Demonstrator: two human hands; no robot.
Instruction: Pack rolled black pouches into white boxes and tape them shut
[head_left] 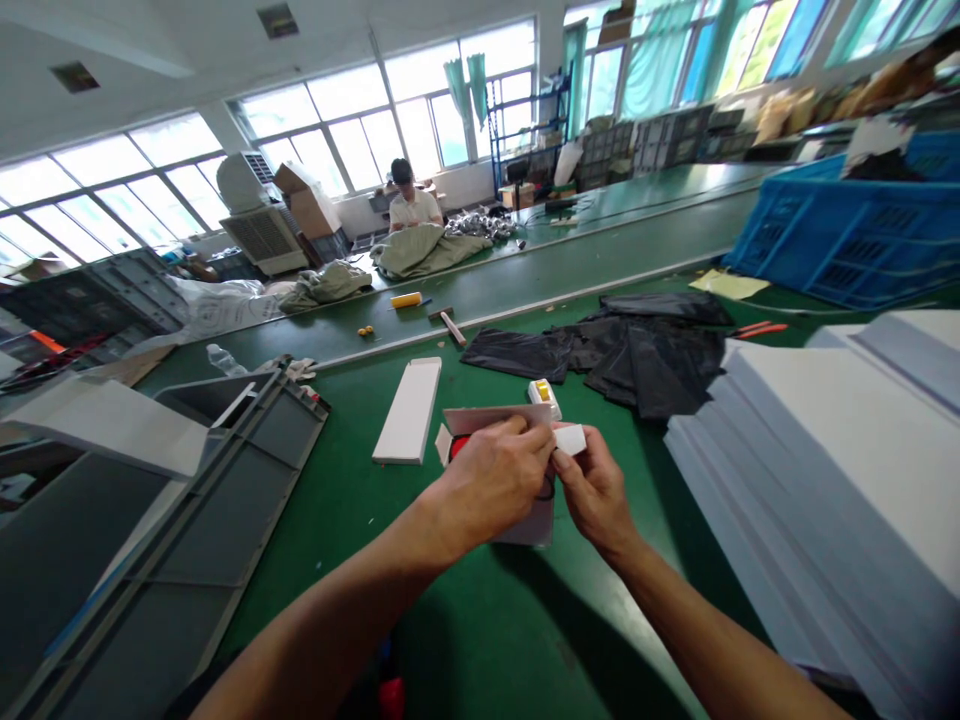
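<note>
In front of me an opened white cardboard box (529,528) stands on the green table, with something red (457,447) showing inside its left end. My left hand (499,472) reaches across the box, fingers bent around its upper part; what lies under the fingers is hidden. At the box's right end my right hand (598,490) pinches a small white end flap (570,440) between thumb and fingers. A dark cord loop shows below the fingers. Just behind the box sits a small white and yellow item (544,397). A flat white box (409,412) lies to the left.
A grey crate (247,520) stands left, a tall stack of white cardboard (840,430) right. Black plastic bags (637,350), red-handled pliers or scissors (759,329) and a blue crate (840,230) lie beyond. A person (412,205) sits across the conveyor belt (600,245).
</note>
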